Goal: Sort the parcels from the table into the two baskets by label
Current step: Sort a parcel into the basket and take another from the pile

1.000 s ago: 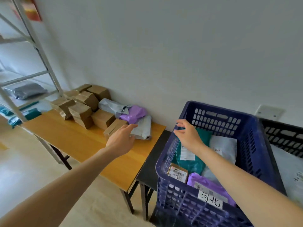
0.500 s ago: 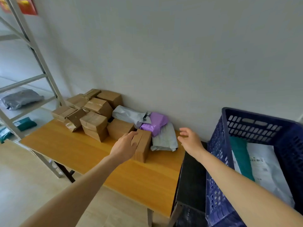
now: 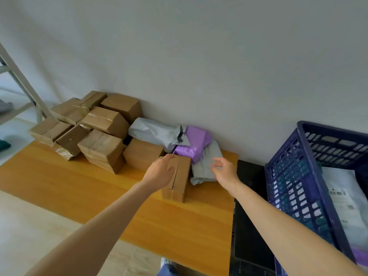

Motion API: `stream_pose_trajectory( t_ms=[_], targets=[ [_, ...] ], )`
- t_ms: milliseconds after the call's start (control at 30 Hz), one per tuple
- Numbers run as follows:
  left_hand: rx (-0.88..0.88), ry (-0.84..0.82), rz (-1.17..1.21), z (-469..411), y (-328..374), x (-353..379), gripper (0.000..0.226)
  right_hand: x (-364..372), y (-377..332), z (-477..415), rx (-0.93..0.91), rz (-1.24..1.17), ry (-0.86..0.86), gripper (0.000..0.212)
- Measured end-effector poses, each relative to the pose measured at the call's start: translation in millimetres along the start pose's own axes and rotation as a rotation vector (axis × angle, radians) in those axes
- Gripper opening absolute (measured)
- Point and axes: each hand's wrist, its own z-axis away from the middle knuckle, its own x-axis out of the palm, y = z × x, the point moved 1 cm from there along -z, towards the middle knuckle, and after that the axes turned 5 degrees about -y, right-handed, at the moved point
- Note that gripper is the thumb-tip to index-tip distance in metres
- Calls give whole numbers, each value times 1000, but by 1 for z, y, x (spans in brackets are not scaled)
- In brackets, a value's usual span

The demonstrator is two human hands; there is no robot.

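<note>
Currently the wooden tabletop point(image 3: 79, 192) spans lower left to centre frame, and the blue basket point(image 3: 294, 196) occupies the right edge. The upright cardboard box point(image 3: 179, 188) stands at centre frame, in front of the parcel pile. The left hand point(image 3: 161, 172) curls its grip over the box's top left corner. The right hand point(image 3: 225, 172) hovers just right of it, fingers spread and holding nothing. Recommended: seat the right hand on the opposite face, lift level, then expose the label.

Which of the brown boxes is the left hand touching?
The small cardboard box nearest the front edge of the table, beside the grey mailer bag; the left hand grips its top. The rest are piled behind.
</note>
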Motion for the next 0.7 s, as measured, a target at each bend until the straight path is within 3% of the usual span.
stream_pose_trajectory(
  t_ms=[267,400,700],
  targets=[
    [-8,-142,-97,-79,-8,12,37,25,15,-86,162,-168,-31,37],
    [-97,-153,-63,-116,-12,18,41,34,21,-121,203,-212,-49,39],
    [-174,-218,-44,-149,-15,35,39,51,30,-153,286,-391,-100,30]
  ],
)
